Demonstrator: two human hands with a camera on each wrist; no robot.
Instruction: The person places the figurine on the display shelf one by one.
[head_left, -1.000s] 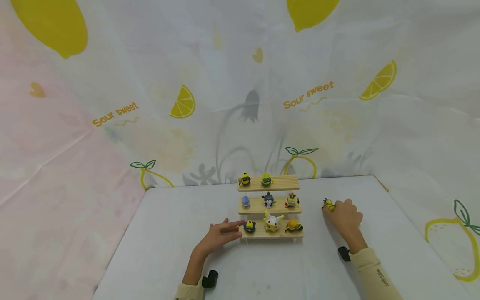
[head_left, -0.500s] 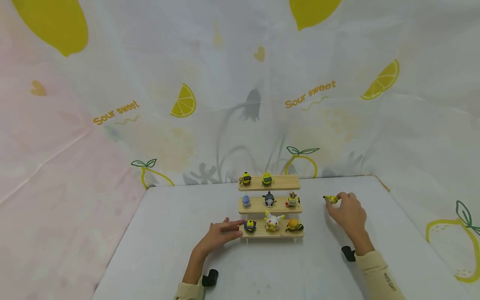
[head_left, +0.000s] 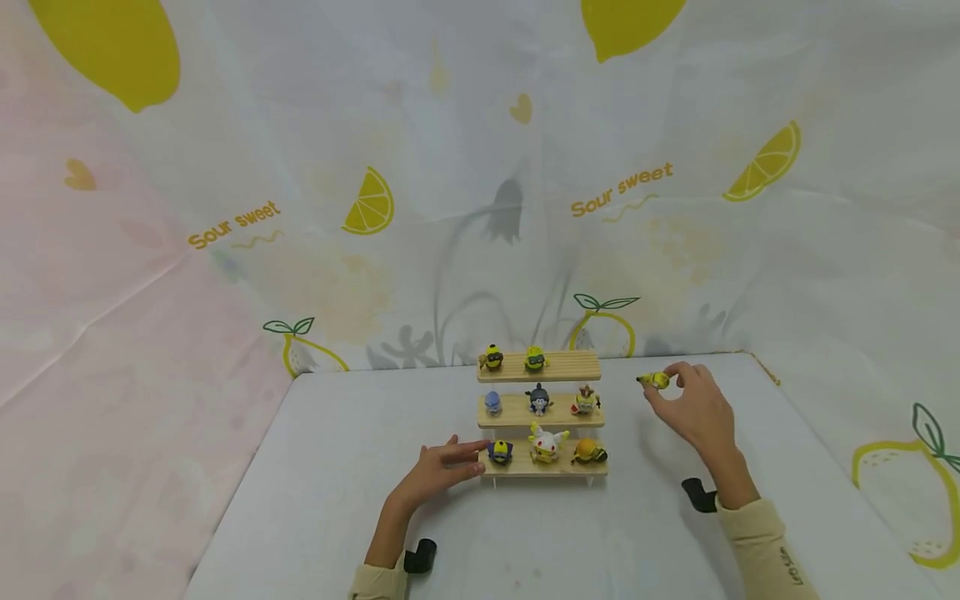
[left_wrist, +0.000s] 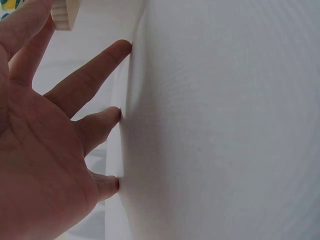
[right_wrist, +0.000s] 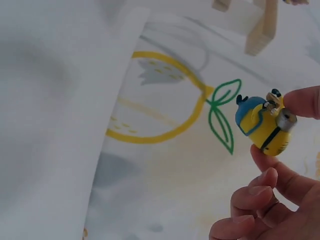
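Between thumb and forefinger, my right hand (head_left: 699, 410) pinches a small yellow Minion figurine (right_wrist: 265, 127) with blue overalls, raised above the table to the right of the stand. In the right wrist view its other fingers are curled below the toy. A wooden three-tier display stand (head_left: 581, 468) faces me. My left hand (head_left: 441, 475) reaches the left end of its bottom tier, thumb and forefinger extended at the board. Seen from the left wrist, the remaining fingertips (left_wrist: 114, 114) rest spread on the white cloth. Closest to that hand is a purple-and-yellow figurine (head_left: 499, 452).
The bottom tier also bears a white horned figurine (head_left: 546, 446) and an orange-yellow one (head_left: 589, 451). Several figurines, including a dark-haired one (head_left: 537, 400), stand on the middle tier. Two yellow Minions (head_left: 534, 359) occupy the top tier's left and middle. A lemon-print curtain (head_left: 450, 275) hangs behind.
My right hand has lifted the Minion figurine off the table, turning it and moving it up and toward the back. The left hand holds its place at the stand.
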